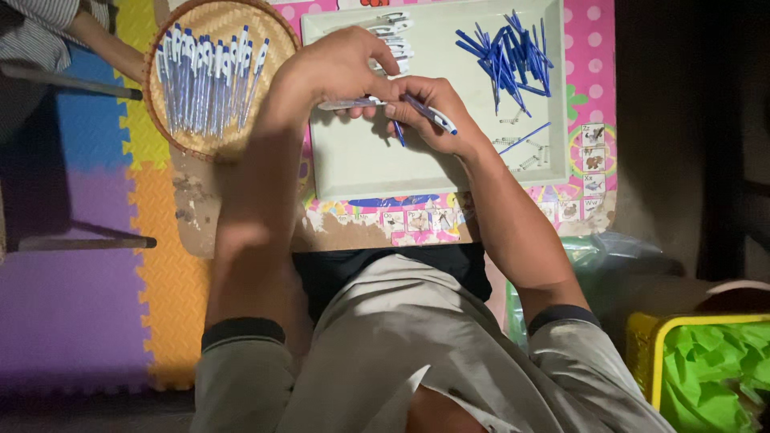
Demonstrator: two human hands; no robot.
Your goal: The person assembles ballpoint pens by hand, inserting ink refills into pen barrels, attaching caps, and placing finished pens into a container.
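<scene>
My left hand (341, 64) and my right hand (429, 112) meet over a pale green tray (361, 164). The left hand pinches a clear pen barrel (346, 103) that lies sideways. In the right hand are a blue-and-white pen part (431, 115) and a thin blue refill (399, 132) pointing down. A heap of blue refills (509, 56) lies at the tray's far right. White pen parts (395, 34) sit at the tray's far edge, partly hidden by my left hand. Small metal springs (525, 152) lie near the tray's right side.
A round woven basket (180, 132) with several assembled blue-and-white pens (204, 76) stands to the left. Another person's arm (104, 44) reaches in at top left. Coloured foam floor mats (72, 289) lie on the left. A yellow bin with green material (706, 361) stands at bottom right.
</scene>
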